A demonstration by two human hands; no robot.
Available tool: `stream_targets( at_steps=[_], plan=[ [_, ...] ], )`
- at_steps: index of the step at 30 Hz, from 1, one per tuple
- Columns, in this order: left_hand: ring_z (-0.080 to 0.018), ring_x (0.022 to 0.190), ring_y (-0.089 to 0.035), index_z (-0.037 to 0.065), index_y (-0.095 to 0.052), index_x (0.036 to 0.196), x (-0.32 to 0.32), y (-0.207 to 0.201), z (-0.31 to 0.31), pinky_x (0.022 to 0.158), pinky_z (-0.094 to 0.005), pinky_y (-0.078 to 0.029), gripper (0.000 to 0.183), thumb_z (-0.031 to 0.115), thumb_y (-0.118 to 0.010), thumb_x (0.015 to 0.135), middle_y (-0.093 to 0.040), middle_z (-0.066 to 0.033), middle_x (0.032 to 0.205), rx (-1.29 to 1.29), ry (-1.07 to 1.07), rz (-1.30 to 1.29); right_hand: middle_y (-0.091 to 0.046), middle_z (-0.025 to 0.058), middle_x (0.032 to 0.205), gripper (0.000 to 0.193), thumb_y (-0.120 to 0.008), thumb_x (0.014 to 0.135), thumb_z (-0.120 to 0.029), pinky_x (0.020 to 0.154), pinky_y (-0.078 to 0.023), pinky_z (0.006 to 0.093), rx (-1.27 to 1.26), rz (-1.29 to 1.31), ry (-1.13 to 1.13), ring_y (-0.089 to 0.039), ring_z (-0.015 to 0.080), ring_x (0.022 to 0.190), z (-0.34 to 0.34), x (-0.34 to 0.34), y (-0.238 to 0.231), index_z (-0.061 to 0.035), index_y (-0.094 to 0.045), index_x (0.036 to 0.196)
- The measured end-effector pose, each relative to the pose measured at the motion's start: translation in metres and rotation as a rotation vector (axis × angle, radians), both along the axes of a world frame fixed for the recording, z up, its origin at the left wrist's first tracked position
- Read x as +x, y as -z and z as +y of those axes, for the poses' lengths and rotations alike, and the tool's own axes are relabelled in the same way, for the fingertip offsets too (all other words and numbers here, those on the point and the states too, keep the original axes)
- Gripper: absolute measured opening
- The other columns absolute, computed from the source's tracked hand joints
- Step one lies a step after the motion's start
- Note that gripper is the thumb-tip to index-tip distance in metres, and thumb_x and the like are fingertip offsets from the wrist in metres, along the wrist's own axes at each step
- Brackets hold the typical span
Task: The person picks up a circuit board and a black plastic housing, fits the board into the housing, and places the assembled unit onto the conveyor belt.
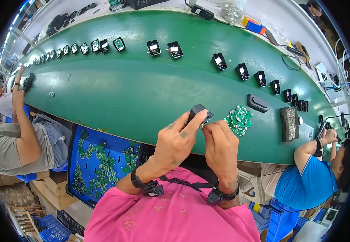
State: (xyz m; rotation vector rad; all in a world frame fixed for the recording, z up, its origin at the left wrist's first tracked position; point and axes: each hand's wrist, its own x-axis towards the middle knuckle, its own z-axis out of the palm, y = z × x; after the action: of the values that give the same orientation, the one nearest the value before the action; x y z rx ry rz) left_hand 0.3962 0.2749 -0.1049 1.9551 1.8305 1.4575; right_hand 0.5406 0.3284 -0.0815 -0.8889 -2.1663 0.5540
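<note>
My left hand [174, 140] grips a small black plastic case [196, 111] above the near edge of the green bench, tilted, with the thumb across its side. Right beside it, my right hand [222, 144] is closed in a pinch at the case's lower corner. A bit of something small shows at those fingertips, but the fingers hide what it is. Just right of my hands lies a loose heap of green circuit boards [240, 120]. Beyond the heap rests a dark rounded plastic piece [257, 103].
Open black cases [219, 61] with white labels and wires stand in a long row across the bench. Cases holding green boards [119, 44] continue leftward. A dark tray of small metal parts [290, 125] sits at right. A blue bin [112, 155] holds many boards. People sit on both sides.
</note>
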Motion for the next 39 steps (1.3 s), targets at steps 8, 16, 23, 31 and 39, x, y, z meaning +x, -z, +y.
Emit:
stream_targets(
  at_steps=[8, 16, 23, 31, 39],
  plan=[
    [-0.0357, 0.079, -0.068, 0.011, -0.057, 0.137, 0.005, 0.013, 0.006, 0.065, -0.0407, -0.057, 0.054, -0.001, -0.063, 0.085, -0.066, -0.0193, 0.108, -0.008, 0.050, 0.018, -0.058, 0.0156, 0.080, 0.004, -0.065, 0.086, 0.002, 0.061, -0.047, 0.0413, -0.082, 0.041, 0.052, -0.059, 0.0361, 0.071, 0.004, 0.004, 0.020, 0.0010, -0.062, 0.089],
    [-0.0243, 0.086, -0.073, 0.004, -0.060, 0.134, 0.007, 0.029, 0.006, 0.072, -0.0338, -0.058, 0.046, -0.002, -0.063, 0.089, -0.071, -0.0191, 0.106, -0.274, 0.039, -0.330, -0.059, 0.0173, 0.082, 0.003, -0.062, 0.088, -0.002, 0.067, -0.048, 0.0433, -0.266, 0.133, -0.034, -0.061, 0.0378, 0.077, 0.015, 0.004, 0.048, 0.0003, -0.064, 0.090],
    [-0.0214, 0.094, -0.071, 0.002, -0.061, 0.133, 0.008, 0.004, 0.005, 0.076, -0.0313, -0.060, 0.048, -0.002, -0.067, 0.085, -0.069, -0.0185, 0.118, -0.060, 0.056, -0.233, -0.061, 0.0064, 0.090, 0.009, -0.063, 0.093, -0.003, 0.063, -0.048, 0.0231, -0.422, 0.289, 0.031, -0.060, 0.0110, 0.076, 0.009, 0.026, 0.028, 0.0035, -0.067, 0.098],
    [-0.0212, 0.095, -0.071, 0.003, -0.061, 0.133, 0.003, -0.001, 0.006, 0.077, -0.0300, -0.061, 0.053, -0.003, -0.070, 0.081, -0.069, -0.0180, 0.117, -0.066, 0.079, -0.200, -0.066, 0.0064, 0.082, 0.013, -0.059, 0.097, -0.006, 0.061, -0.051, 0.0254, -0.633, 0.357, 0.001, -0.064, 0.0115, 0.070, 0.015, 0.014, 0.036, 0.0060, -0.065, 0.100],
    [-0.0176, 0.101, -0.066, -0.004, -0.048, 0.141, 0.001, 0.014, 0.008, 0.083, -0.0282, -0.057, 0.059, -0.010, -0.066, 0.085, -0.066, -0.0142, 0.117, -0.436, 0.075, -0.840, -0.063, 0.0111, 0.086, 0.014, -0.064, 0.093, -0.019, 0.061, -0.053, 0.0418, -0.016, -0.001, 0.017, -0.065, 0.0315, 0.074, 0.012, 0.008, 0.054, -0.0059, -0.062, 0.088]
  ],
)
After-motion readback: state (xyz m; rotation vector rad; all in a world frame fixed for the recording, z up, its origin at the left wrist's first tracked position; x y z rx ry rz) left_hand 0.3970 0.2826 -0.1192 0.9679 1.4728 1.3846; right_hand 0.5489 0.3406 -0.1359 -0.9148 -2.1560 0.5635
